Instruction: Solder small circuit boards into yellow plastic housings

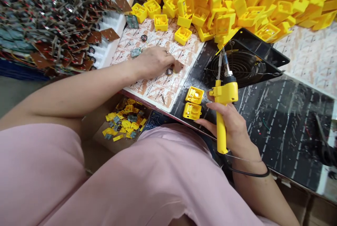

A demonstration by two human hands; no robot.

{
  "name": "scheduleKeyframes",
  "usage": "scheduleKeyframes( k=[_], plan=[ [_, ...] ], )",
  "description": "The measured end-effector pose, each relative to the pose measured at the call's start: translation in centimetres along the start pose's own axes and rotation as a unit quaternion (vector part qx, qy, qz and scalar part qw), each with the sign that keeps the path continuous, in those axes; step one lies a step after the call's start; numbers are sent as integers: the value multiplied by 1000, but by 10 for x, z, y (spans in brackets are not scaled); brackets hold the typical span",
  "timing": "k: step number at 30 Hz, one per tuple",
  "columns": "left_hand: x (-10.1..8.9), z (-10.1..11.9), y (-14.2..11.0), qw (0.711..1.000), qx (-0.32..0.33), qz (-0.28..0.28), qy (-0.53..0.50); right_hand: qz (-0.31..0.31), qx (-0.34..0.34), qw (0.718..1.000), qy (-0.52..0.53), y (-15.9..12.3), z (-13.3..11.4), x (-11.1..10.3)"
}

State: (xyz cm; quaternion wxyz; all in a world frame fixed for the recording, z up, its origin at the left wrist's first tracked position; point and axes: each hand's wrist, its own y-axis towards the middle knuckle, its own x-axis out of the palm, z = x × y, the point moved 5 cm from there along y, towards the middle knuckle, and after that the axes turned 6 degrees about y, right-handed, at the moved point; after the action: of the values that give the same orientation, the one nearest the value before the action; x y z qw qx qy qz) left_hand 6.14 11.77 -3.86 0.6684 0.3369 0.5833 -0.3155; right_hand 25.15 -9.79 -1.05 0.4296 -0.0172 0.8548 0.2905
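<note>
Fingers of our left hand curl down onto the printed paper sheet, their tips at a small brown square piece, with a round dark component just beside them. Whether they pinch anything we cannot tell, since the hand hides the contact. Our right hand is to the right of the sheet, its fingers wrapped closed around the grip of a yellow soldering iron, whose metal tip rises in front of a black fan. A black cord runs past our right wrist.

Two open yellow plastic housings lie just right of the sheet, on the black worktop, near the soldering iron. That surface carries rows of small white print, too blurred for us to read. Beyond the sheet's far edge rises a heap of yellow housings, and several sit on the sheet itself, with a strip of paper showing between them and our left hand. Left of the sheet, a white foam tray borders a mass of wired boards. Below the sheet's near edge, a cardboard box holds yellow and green scraps, beside our pink-clad lap.
</note>
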Motion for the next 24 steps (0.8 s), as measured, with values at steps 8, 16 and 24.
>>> scheduleKeyframes(
  k=[8, 16, 24],
  plan=[
    [-6, -7, -3, 987, -160, 18, -32, 36, -5, 999, -9, 10, -9, 7],
    [-13, 19, -6, 985, -75, -7, -155, 50, -12, 998, -37, 7, -19, -1],
    [-43, 84, -53, 952, 123, 221, -174, 90, -7, 995, -32, 31, -26, 8]
  ],
)
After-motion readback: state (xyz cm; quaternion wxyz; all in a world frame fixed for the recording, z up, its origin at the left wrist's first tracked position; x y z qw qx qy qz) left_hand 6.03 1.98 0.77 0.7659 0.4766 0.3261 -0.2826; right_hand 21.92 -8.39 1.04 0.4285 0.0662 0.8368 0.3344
